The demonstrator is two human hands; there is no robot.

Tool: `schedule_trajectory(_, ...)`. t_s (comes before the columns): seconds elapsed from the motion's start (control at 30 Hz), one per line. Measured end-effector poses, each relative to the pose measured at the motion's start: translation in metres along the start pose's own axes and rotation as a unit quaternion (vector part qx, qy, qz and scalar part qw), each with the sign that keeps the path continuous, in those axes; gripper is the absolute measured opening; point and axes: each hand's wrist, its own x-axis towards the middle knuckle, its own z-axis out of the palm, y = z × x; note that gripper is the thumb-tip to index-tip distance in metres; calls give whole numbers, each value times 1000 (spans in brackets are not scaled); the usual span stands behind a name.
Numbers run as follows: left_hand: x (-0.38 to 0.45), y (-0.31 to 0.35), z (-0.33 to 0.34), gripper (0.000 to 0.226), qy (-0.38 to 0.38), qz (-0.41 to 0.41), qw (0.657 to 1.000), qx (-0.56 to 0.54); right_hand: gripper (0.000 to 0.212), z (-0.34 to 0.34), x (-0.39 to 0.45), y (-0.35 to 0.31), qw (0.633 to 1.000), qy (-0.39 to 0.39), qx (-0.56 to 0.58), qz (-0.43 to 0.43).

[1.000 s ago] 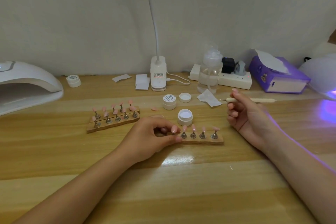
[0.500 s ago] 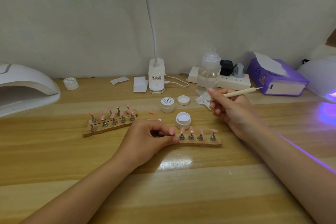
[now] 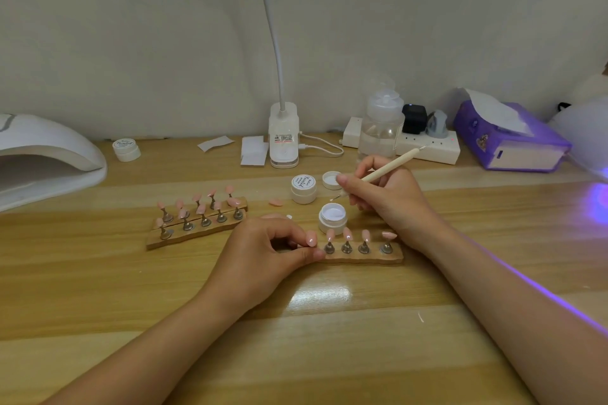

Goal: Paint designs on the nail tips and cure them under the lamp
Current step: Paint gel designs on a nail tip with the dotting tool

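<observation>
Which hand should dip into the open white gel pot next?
Right. The right hand holds the dotting pen, tip just above the open pot. The left hand is pinching the nail stand.

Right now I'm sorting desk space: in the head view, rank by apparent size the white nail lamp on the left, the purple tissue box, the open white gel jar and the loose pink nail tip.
1. White nail lamp, partly cut off
2. Purple tissue box
3. Open white gel jar
4. Loose pink nail tip
</observation>
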Motion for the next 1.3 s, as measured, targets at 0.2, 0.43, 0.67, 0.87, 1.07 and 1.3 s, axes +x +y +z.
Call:
schedule_trajectory(0.2, -1, 1, 1, 14, 9, 11, 1000, 4, 31, -1, -1, 6, 999, -14, -44, 1)
schedule_trajectory(0.43, -1, 1, 1, 10, 7, 16, 1000, 9, 29, -1, 0, 7, 998, -25, -59, 4)
schedule_trajectory(0.67, -1, 0, 1, 10, 7, 23, 1000, 12, 28, -1, 0, 8, 998, -29, -61, 4)
schedule_trajectory(0.87, -1, 0, 1, 10, 6, 22, 1000, 15, 30, 0, 0, 7, 997, -33, -64, -1)
schedule_trajectory(1.07, -1, -1, 1, 10, 10, 28, 999, 20, 30, 0, 0, 7, 997, -34, -65, 0)
schedule_trajectory(1.3, -2, -1, 2, 11, 10, 27, 999, 15, 29, 0, 1, 8, 997, -35, -68, 2)
